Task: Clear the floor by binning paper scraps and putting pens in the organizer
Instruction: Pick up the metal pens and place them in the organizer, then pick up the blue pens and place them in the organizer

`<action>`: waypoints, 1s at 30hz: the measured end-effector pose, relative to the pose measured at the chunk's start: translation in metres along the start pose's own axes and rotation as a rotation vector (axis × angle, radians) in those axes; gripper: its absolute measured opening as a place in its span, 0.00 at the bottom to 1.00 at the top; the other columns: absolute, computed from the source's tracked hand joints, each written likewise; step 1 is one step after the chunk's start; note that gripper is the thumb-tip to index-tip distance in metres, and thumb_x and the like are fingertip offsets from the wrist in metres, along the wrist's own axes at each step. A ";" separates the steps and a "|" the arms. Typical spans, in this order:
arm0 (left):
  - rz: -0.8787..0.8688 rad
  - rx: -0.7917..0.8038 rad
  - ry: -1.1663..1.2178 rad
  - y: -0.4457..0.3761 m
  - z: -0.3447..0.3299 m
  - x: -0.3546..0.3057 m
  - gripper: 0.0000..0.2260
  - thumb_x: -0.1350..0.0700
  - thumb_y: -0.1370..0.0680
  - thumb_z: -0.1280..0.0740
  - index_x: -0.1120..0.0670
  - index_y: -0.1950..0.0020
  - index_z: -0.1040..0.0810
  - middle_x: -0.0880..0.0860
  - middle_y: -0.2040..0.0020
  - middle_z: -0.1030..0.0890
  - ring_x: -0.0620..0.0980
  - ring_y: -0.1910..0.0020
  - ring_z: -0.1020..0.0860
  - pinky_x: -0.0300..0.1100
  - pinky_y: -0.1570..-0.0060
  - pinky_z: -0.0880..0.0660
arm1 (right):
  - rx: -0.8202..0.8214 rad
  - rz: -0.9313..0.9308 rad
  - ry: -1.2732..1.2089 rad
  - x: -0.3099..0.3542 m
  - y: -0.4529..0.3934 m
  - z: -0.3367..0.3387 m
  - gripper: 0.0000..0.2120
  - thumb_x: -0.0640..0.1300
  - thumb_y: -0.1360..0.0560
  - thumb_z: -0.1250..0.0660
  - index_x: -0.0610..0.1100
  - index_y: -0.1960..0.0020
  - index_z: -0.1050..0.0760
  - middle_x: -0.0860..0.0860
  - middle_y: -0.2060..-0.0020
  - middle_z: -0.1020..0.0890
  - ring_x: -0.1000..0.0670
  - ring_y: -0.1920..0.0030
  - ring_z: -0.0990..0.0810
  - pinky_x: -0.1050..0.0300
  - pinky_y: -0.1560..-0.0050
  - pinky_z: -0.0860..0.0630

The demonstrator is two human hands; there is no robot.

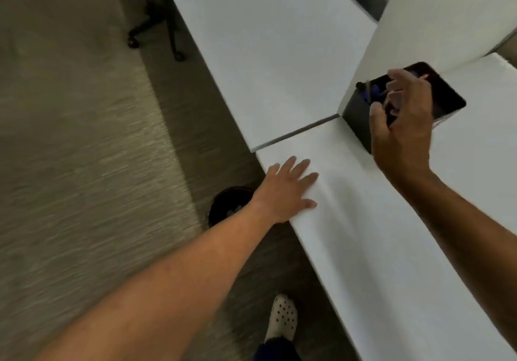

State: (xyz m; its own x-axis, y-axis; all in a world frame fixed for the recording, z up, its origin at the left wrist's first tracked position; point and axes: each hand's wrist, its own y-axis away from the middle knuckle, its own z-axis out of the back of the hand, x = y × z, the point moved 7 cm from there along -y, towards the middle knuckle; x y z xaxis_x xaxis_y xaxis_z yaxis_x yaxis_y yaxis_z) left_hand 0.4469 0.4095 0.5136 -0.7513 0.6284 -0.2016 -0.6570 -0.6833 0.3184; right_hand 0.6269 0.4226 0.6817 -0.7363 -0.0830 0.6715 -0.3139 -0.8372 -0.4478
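Note:
A black box organizer (356, 117) stands on the white desk (363, 234) against a white divider panel. Blue and dark pens (373, 90) stick up inside it. My right hand (402, 125) hovers over the organizer's opening, its fingers curled around what looks like a thin pale pen (390, 98); blur makes this hard to confirm. My left hand (288, 190) lies flat and open on the desk's front edge. On the carpet below that wrist, a round black bin (223, 206) has pale scraps inside.
A white divider panel (436, 24) rises at the back right, and a second desk top (265, 52) continues beyond a seam. A wheeled chair base (152, 29) stands on the grey carpet (70, 164) at upper left. My foot in a spotted white shoe (281, 318) is near the desk.

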 end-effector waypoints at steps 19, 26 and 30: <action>0.647 -0.136 0.457 0.361 -0.473 0.275 0.16 0.60 0.27 0.32 0.54 0.39 0.21 0.55 0.40 0.23 0.58 0.43 0.23 0.53 0.47 0.20 | 1.543 -0.212 0.204 -0.061 0.604 -0.443 0.08 0.43 0.21 0.36 0.53 0.47 0.21 0.51 0.51 0.15 0.49 0.50 0.16 0.53 0.47 0.19; 0.685 0.017 0.603 0.365 -0.625 0.298 0.19 0.63 0.23 0.35 0.56 0.31 0.23 0.58 0.32 0.26 0.59 0.35 0.26 0.53 0.37 0.25 | 1.482 -0.086 0.350 -0.115 0.701 -0.577 0.08 0.41 0.20 0.37 0.43 0.44 0.21 0.40 0.44 0.18 0.36 0.45 0.18 0.47 0.46 0.23; 0.732 0.037 0.599 0.349 -0.674 0.314 0.21 0.65 0.22 0.37 0.55 0.29 0.25 0.57 0.27 0.29 0.57 0.30 0.28 0.49 0.33 0.29 | 1.361 0.105 0.381 -0.135 0.716 -0.646 0.19 0.38 0.23 0.34 0.39 0.33 0.26 0.40 0.34 0.26 0.36 0.37 0.26 0.43 0.40 0.23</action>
State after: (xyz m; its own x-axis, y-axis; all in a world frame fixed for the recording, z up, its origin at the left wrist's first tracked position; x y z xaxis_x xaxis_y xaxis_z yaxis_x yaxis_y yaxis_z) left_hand -0.0606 0.1180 -0.0627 -0.8900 -0.2540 -0.3787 -0.0150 -0.8137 0.5810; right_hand 0.1141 0.1830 -0.1106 -0.9025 -0.2112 0.3754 0.4049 -0.7131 0.5723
